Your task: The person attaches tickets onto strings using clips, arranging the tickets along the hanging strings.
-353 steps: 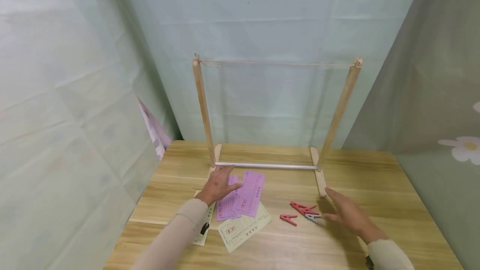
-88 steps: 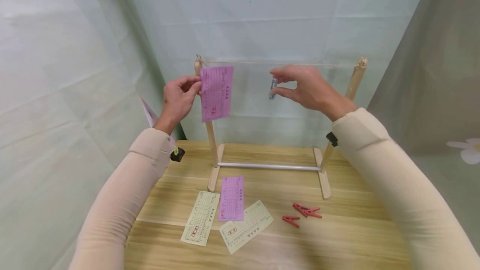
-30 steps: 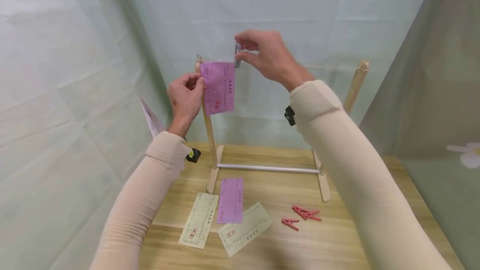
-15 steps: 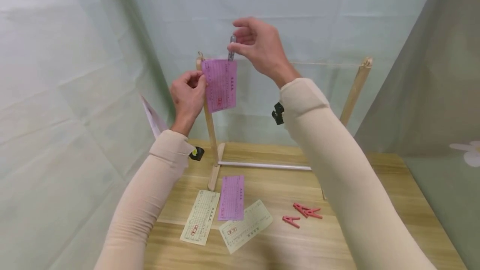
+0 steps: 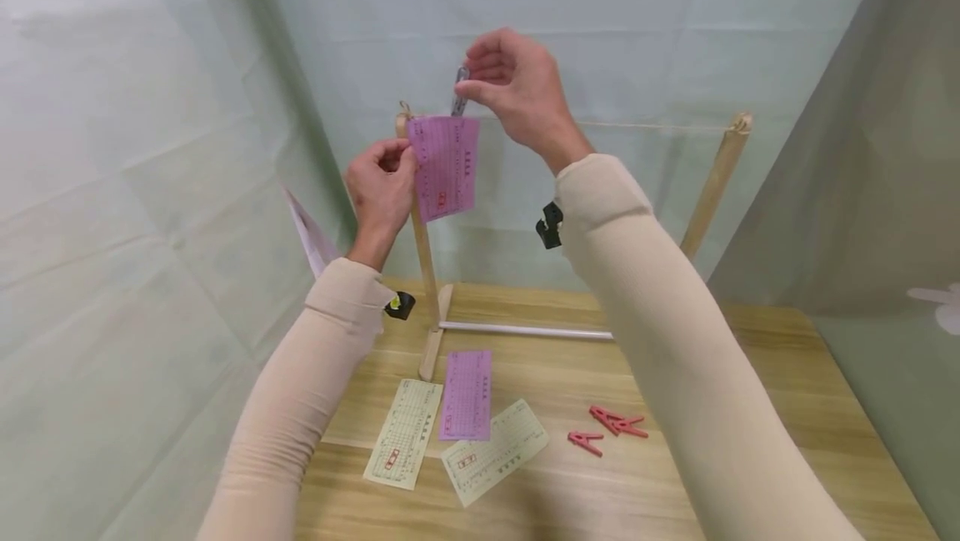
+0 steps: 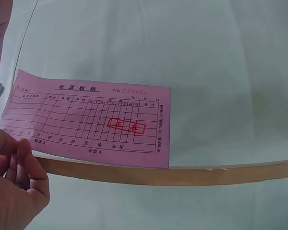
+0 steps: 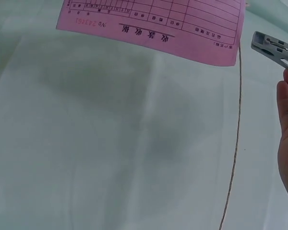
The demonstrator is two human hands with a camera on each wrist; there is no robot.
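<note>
My left hand (image 5: pixel 381 191) pinches the left edge of a pink receipt slip (image 5: pixel 450 170), its upper edge level with the string (image 5: pixel 630 125) near the left post. In the left wrist view the printed receipt (image 6: pixel 81 108) lies flat, thumb and fingertip at one corner. My right hand (image 5: pixel 525 95) pinches a grey clothespin (image 5: pixel 460 101) just above the slip's top edge, tip pointing down. In the right wrist view the clothespin (image 7: pixel 271 47) is apart from the slip (image 7: pixel 197 40), across the string (image 7: pixel 236 139) from it.
The string runs between wooden posts (image 5: pixel 424 266) joined below by a white rod (image 5: pixel 525 330). Another pink slip (image 5: pixel 467 395) lies on the wooden table (image 5: pixel 585 499) beside two yellow slips (image 5: pixel 403 434). Several red clothespins (image 5: pixel 583 442) lie to their right. Cloth (image 5: pixel 600 24) hangs behind.
Both hands were low over the table; now the left holds a pink slip up at the string. The right brought the grey clothespin leftward and up above it, moving only slightly in the last half second.
</note>
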